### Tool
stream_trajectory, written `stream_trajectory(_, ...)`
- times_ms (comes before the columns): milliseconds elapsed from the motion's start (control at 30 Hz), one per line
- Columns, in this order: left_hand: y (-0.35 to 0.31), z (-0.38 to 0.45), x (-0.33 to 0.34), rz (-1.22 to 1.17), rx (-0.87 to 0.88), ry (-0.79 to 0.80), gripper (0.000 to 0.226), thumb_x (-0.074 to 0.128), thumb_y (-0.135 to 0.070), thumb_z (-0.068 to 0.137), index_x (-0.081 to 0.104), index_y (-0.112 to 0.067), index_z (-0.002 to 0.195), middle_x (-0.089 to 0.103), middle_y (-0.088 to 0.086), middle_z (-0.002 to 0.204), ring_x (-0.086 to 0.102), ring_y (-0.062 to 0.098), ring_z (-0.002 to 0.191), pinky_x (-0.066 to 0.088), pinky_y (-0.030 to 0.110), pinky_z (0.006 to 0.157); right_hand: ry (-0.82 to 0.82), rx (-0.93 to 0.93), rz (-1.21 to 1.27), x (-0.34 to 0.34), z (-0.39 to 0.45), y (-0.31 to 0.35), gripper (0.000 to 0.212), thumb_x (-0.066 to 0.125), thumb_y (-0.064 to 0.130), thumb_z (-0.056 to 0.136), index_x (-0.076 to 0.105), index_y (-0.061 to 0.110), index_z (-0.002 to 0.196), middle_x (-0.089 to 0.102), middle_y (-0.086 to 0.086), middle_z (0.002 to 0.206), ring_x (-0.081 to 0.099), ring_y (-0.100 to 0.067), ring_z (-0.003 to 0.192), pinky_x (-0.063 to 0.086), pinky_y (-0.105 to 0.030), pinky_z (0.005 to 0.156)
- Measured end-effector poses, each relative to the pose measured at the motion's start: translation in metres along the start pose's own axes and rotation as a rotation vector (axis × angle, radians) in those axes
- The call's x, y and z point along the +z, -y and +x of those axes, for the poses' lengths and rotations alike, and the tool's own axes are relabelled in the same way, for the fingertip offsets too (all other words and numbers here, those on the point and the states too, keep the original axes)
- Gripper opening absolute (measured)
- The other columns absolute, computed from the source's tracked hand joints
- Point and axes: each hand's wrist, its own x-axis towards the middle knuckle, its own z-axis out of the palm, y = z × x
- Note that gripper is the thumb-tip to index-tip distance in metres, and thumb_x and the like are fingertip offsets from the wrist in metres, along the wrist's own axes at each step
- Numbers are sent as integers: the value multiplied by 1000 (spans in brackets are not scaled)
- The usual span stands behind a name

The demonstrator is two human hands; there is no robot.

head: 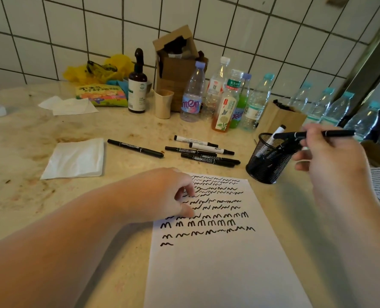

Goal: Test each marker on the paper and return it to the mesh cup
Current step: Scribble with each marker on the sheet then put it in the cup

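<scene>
At right of frame, your right hand [327,156] pinches a black marker [313,134] level above the mesh cup [268,161], which holds several markers. Your left hand [173,194], loosely curled and empty, rests fingertips on the scribbled paper [218,263], lower centre.

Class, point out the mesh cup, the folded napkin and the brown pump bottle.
mesh cup [265,167], head view, front wall.
folded napkin [74,158], head view, centre.
brown pump bottle [137,92], head view, label.
</scene>
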Motion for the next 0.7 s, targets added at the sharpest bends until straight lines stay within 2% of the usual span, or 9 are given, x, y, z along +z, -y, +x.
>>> stream_trajectory(67,1,1,1,-11,2,-3,40,71,-59,78,60,-41,113,56,-18,92,56,4,83,50,23,76,5,-68,-177,-2,11,2,18,52,39,98,68,35,92,66,5,78,65,-17,66,53,-37,64)
stream_trajectory(100,1,1,2,-11,2,-2,39,71,-58,79,60,-42,113,55,-17,93,56,4,84,50,23,77,27,-79,-253,-1,17,2,19,51,41,98,67,36,88,67,5,77,65,-17,66,52,-35,64)
stream_trajectory(200,-1,1,2,-5,-1,-1,38,70,-57,80,59,-42,114,55,-17,94,55,4,85,48,21,76,79,-82,-363,5,31,-2,14,52,41,98,64,35,102,69,1,87,67,-14,67,52,-34,62)
stream_trajectory(300,0,1,3,-6,3,-4,39,69,-57,81,59,-42,115,54,-18,95,54,2,86,46,19,76,5,-111,-369,8,36,0,22,57,40,97,59,35,118,64,6,90,67,-13,72,53,-32,65)
stream_trajectory(400,1,1,4,-5,-1,0,39,68,-56,82,58,-42,116,52,-19,95,53,1,86,42,17,72,-74,-307,-352,12,22,6,22,60,32,96,56,33,118,54,13,80,53,-4,67,42,-25,60)
stream_trajectory(467,0,2,4,-11,-9,-2,38,69,-56,82,58,-42,115,52,-20,95,52,1,83,38,16,68,34,-476,-354,24,8,8,15,62,26,96,61,31,110,55,13,80,51,-2,68,43,-23,61)
stream_trajectory(533,0,4,5,-10,-21,-2,38,70,-56,81,58,-43,114,53,-20,94,53,1,81,37,16,64,266,-556,-516,43,4,0,9,63,23,95,67,26,103,60,10,88,54,-3,75,39,-16,65)
stream_trajectory(600,-1,6,5,3,-38,3,38,70,-58,79,58,-44,112,54,-19,93,55,2,81,40,15,63,497,-500,-731,65,6,-13,11,61,23,96,71,22,102,61,8,96,53,-6,82,34,-14,65)
stream_trajectory(700,0,6,4,14,-47,7,39,69,-60,79,56,-46,113,54,-19,96,55,2,85,47,18,71,612,-373,-871,90,13,-35,16,60,22,97,70,22,109,62,4,110,55,-14,96,44,-26,81)
